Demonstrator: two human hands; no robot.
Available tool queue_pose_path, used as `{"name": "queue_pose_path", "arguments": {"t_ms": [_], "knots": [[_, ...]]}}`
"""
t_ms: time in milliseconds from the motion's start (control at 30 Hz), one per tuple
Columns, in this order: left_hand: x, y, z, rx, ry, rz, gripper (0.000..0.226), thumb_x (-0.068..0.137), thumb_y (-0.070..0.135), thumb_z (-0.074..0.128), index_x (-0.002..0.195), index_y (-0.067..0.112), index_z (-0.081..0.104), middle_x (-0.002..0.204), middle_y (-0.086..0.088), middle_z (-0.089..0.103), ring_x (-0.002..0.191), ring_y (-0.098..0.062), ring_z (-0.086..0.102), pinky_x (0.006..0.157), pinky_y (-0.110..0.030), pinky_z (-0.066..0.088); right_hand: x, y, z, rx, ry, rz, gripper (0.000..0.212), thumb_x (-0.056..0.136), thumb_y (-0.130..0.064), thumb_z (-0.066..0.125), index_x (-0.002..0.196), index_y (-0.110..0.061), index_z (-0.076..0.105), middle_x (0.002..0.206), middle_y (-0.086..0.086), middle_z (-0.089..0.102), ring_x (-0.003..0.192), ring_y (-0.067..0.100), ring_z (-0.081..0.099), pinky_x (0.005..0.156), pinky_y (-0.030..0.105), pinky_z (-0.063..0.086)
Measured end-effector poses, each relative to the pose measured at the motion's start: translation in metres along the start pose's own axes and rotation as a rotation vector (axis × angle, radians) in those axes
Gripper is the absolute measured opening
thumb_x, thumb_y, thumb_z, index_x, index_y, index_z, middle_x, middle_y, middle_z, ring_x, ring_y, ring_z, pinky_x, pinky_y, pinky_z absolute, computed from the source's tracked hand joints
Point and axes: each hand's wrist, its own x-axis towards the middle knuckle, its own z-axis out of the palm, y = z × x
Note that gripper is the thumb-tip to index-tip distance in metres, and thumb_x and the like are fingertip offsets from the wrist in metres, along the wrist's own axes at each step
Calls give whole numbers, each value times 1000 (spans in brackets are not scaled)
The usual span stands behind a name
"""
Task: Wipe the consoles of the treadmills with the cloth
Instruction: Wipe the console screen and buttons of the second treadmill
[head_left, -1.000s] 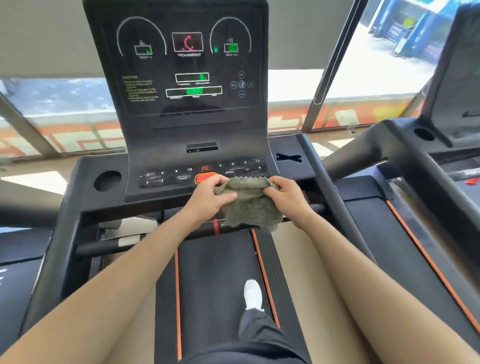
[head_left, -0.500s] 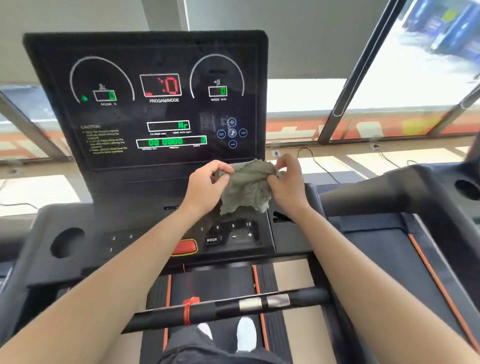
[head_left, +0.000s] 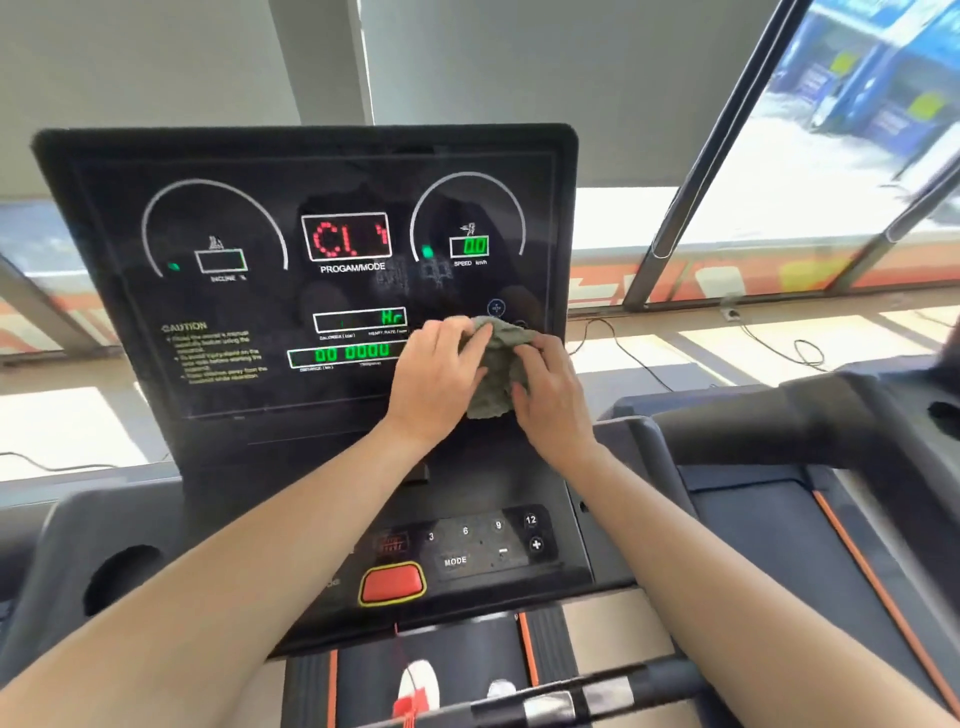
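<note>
Big windows (head_left: 753, 223) w/ grey blinds run behind the treadmills, and cables (head_left: 802, 353) lie on the sunlit floor. Front & centre stands the black console (head_left: 130, 223), display lit: red readout over PROGAM/MODE, green 00 at speed, green zeros lower down. The grey-green cloth (head_left: 498, 358) sits bunched against the screen's lower-right corner, just under a round + icon. L hand (head_left: 441, 374) grips its left side, fingers curled into the fabric. R hand (head_left: 550, 395) pinches the right side, fingers closed on it. Both forearms reach over the lower panel, where a red stop button (head_left: 392, 583) w/ yellow rim sits beside the MODE keypad (head_left: 483, 545). Cup holder (head_left: 122, 577) is at far left; a handlebar (head_left: 571, 701) crosses the bottom of view. 2nd treadmill (head_left: 857, 415) stands at right.
</note>
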Motion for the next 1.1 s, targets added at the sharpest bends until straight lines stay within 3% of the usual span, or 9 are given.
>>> {"name": "queue_pose_path", "arguments": {"t_ms": [133,267,433,667,767,867,1000,1100], "knots": [[12,-11,9,-28,60,116,38,90,6,73,128,5,66,106,-10,66,83,-25,60,67,-35,49,18,-7,0,116,76,-24,30,83,10,57,113,4,60,120,19,53,104,30,56,86,40,55],[66,-28,-5,91,145,66,34,92,15,72,125,8,68,107,-9,67,81,-25,59,66,-35,43,70,-6,-22,107,157,-68,36,87,5,56,123,4,58,124,21,53,111,33,53,94,42,51],[121,-48,-22,170,154,3,42,96,27,62,132,5,61,111,-14,64,86,-29,60,69,-39,49,134,-7,-54,52,222,-157,44,90,1,54,134,1,55,130,20,53,111,35,51,85,42,54],[144,-56,-34,227,152,-32,43,97,24,59,135,3,57,116,-16,62,91,-31,60,71,-40,54,170,-9,-75,-137,150,-300,54,88,-22,34,134,-4,56,137,17,52,115,36,48,86,44,53],[118,-52,-34,228,125,-25,40,97,21,61,133,2,59,114,-16,62,90,-30,60,72,-39,54,150,-7,-62,-168,100,-346,50,89,-18,52,136,-2,54,136,19,51,116,35,46,90,46,53],[80,-48,-36,178,68,-26,47,93,27,69,132,1,61,115,-15,62,93,-28,60,80,-38,54,117,1,-43,-185,54,-374,61,82,-12,72,138,-2,52,136,18,51,116,33,44,92,45,51],[26,-39,-37,103,-57,-68,67,83,35,80,136,-1,57,119,-15,60,96,-28,58,80,-37,54,61,6,-13,-178,38,-379,62,78,-1,73,137,-1,54,131,18,53,107,32,48,86,43,51],[-7,-32,-33,82,-100,-83,70,79,33,85,135,-1,59,118,-15,60,95,-27,59,79,-36,55,30,8,4,-150,13,-368,57,80,1,70,135,-1,56,129,18,55,104,32,51,90,42,52]]}}
